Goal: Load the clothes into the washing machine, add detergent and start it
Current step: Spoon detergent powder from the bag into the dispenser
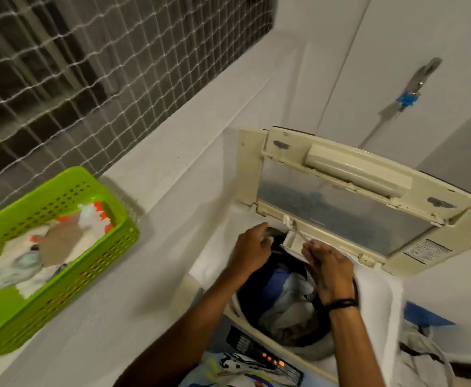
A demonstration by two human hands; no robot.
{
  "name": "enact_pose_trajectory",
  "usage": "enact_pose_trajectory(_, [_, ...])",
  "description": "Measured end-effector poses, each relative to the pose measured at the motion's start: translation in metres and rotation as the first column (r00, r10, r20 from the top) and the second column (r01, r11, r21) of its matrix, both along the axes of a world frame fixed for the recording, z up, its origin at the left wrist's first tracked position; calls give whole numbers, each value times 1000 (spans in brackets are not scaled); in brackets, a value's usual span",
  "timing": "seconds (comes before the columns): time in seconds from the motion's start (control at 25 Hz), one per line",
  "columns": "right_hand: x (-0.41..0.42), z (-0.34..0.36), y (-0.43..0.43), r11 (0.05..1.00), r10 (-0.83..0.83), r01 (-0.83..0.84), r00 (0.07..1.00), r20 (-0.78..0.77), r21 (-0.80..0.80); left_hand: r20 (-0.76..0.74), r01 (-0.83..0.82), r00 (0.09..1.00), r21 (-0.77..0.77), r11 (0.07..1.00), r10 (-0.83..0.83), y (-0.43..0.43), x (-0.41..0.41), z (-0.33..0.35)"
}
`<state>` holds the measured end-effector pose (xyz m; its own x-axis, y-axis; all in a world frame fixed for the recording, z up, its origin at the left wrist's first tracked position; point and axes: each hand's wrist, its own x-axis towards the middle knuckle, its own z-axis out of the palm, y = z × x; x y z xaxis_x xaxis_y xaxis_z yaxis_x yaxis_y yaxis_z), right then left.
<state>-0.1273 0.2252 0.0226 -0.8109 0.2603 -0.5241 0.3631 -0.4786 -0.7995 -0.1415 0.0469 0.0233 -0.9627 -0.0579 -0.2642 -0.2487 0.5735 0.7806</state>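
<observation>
Cream plastic, a little yellowed, frames the open lid [348, 174] of the washing machine [259, 331]. Below it the clothes [287, 305] lie already in the drum, grey and blue pieces heaped together. So I judge that the loading is finished and I am now at the detergent step. My right hand [329, 270] pinches between its fingers [309, 251] the handle of a thin metal spoon [298, 233], and its bowl reaches toward the small compartment [287, 243] at the back rim of the opening, just under the lid hinge. My left hand [252, 248] grips a dark thing [274, 234] at the same corner; the picture is blurred there, so I cannot tell what it is. The next move, I think, asks for a steady wrist, to tip the spoon into the compartment and not over the rim. The raised lid stands close behind both hands, so there is little room at the back. The open room is toward me, above the drum. The control panel [270, 360] with red lights waits at the front edge. The green basket [69, 275] sits well apart on the ledge at my left.
</observation>
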Motion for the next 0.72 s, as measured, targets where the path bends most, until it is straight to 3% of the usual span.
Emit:
enact_pose_trajectory(0.04, [0, 17, -8, 999, 23, -25, 999, -43, -47, -21, -35, 999, 46, 998, 36, -12, 8, 21])
enact_pose_trajectory(0.16, [-3, 66, -35, 939, 304, -246, 920, -247, 241, -150, -145, 975, 122, 982, 163, -52, 40, 85])
enact_pose_trajectory(0.2, [-3, 78, -46, 912, 400, -349, 876, -270, 218, -210, -189, 954, 129, 973, 213, -69, 55, 103])
enact_pose_trajectory(0.28, [-7, 100, -78, 887, 437, -461, 856, -276, -28, -369, -294, 876, 107, 950, 312, -99, 88, 138])
enact_pose_trajectory(0.36, [-5, 132, -116, 832, 520, -551, 817, -250, -70, -526, -441, 754, 38, 896, 394, -126, 120, 167])
enact_pose_trajectory(0.44, [-2, 161, -155, 722, 683, -687, 689, -244, 80, -637, -627, 613, -33, 778, 467, -154, 149, 188])
enact_pose_trajectory(0.52, [4, 181, -193, 585, 809, -761, 522, -270, 282, -662, -764, 541, -130, 632, 518, -186, 173, 198])
enact_pose_trajectory(0.6, [7, 191, -232, 469, 881, -734, 432, -194, 491, -624, -781, 592, -285, 556, 510, -221, 185, 194])
enact_pose_trajectory(0.72, [6, 194, -286, 289, 937, -634, 340, -78, 717, -477, -724, 690, -441, 531, 545, -263, 189, 178])
